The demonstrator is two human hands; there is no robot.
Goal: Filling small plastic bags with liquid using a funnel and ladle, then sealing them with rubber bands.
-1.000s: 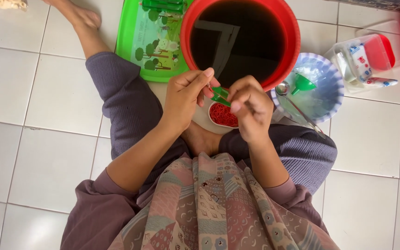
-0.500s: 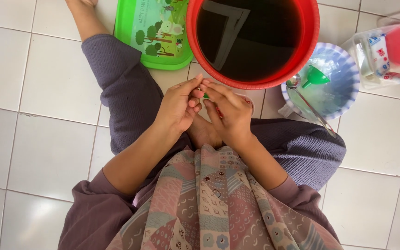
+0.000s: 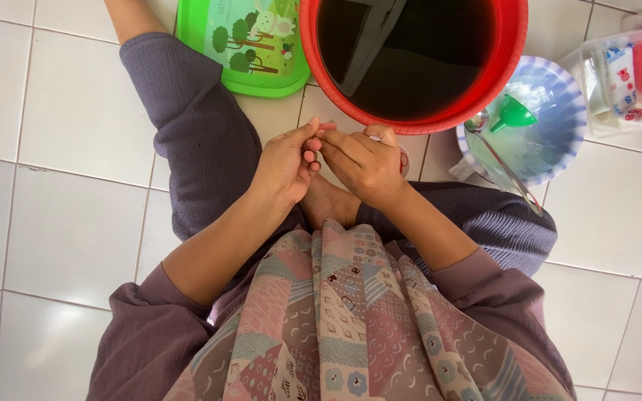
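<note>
Both hands meet fingertip to fingertip just below the rim of the red bucket [image 3: 410, 119]. The left hand [image 3: 287, 167] has its grip pressed together, thumb and forefinger tips closed on something too small and too hidden to name. The right hand [image 3: 365, 163] is curled, its grip closed around a small pale cup [image 3: 403, 157], of which only a sliver of rim with a trace of red shows past the knuckles on the side toward the bucket. Whether the left fingers touch the cup itself cannot be told; the two hands touch each other at the fingertips.

The bucket stands on the white tiled floor [image 3: 61, 111] and holds dark liquid that mirrors a window frame. Touching the bucket on its left side is a green plastic tray [image 3: 261, 78] printed with trees and small animals. To the right of the bucket, just beside it, sits a pale blue scalloped bowl [image 3: 566, 126] holding a small green funnel [image 3: 513, 115] and a long metal spoon [image 3: 503, 167] whose handle runs out over the bowl's near edge. Farther right of the bucket, past the bowl, is a clear plastic container [image 3: 618, 82] with a red lid.

The person sits cross-legged below the bucket in grey trousers and a patterned patchwork top, one bare foot tucked under the hands.
</note>
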